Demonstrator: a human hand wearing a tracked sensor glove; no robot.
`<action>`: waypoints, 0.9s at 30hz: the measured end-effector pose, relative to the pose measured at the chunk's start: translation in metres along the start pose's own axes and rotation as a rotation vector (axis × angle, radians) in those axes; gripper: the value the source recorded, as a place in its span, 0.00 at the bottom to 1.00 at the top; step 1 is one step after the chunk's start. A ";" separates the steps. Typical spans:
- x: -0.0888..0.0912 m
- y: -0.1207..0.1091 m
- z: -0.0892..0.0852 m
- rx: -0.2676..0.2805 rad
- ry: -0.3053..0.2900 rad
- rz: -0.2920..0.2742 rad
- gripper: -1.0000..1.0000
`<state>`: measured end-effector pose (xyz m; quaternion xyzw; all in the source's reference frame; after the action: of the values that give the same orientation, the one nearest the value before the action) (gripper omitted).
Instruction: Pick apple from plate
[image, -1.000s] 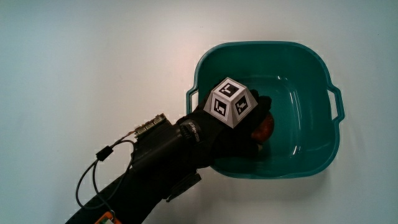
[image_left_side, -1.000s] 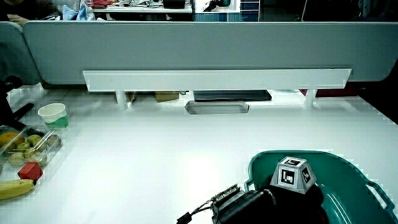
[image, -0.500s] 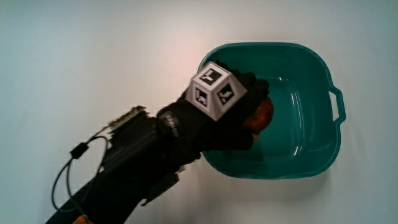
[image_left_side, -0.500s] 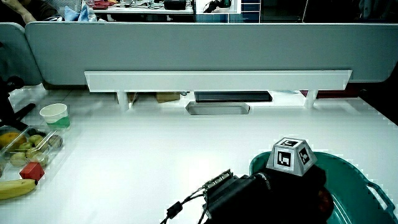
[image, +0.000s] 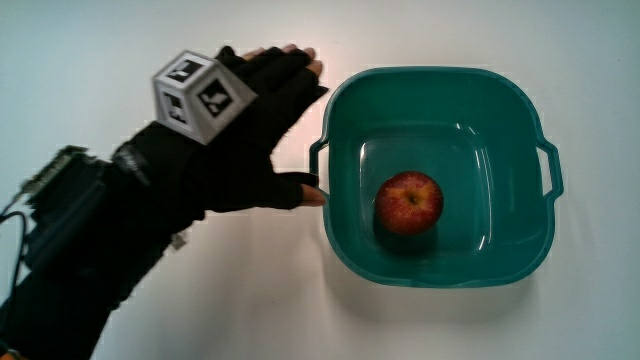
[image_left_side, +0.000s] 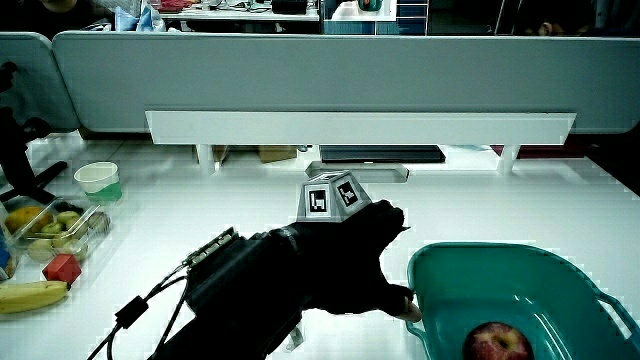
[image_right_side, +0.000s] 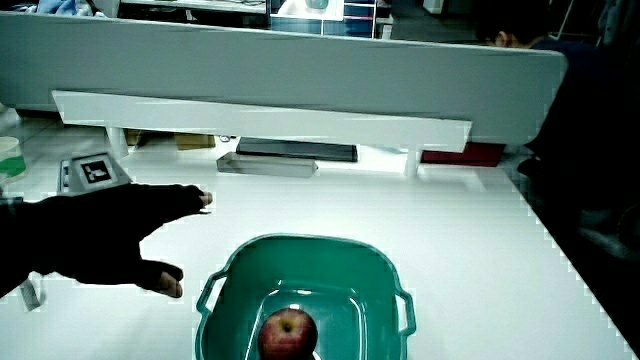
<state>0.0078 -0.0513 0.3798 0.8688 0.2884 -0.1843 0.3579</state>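
Since the earlier frames the hand (image: 235, 135) has come away from the teal basin (image: 340, 100) and now sits over the bare tabletop (image: 120, 60) just beside the basin's handle, while the apple (image: 408, 201) lies uncovered on the basin floor. The fingers (image: 275, 62) are spread and hold nothing (the thumb tip nearly touches the rim).

The apple is in a basin, not on a plate. The steep, smooth walls could crowd a renewed reach; a shallow pinch may let the round fruit roll or slip back down.

No brand or readable writing shows; the cube (image: 202, 92) on the glove carries only black-and-white marker patterns.
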 end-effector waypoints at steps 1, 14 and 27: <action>0.004 -0.002 0.001 0.000 0.012 0.019 0.50; 0.020 0.010 -0.012 -0.052 0.036 0.035 0.50; 0.020 0.016 -0.022 -0.059 0.047 0.038 0.53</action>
<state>0.0355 -0.0374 0.3923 0.8672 0.2855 -0.1486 0.3800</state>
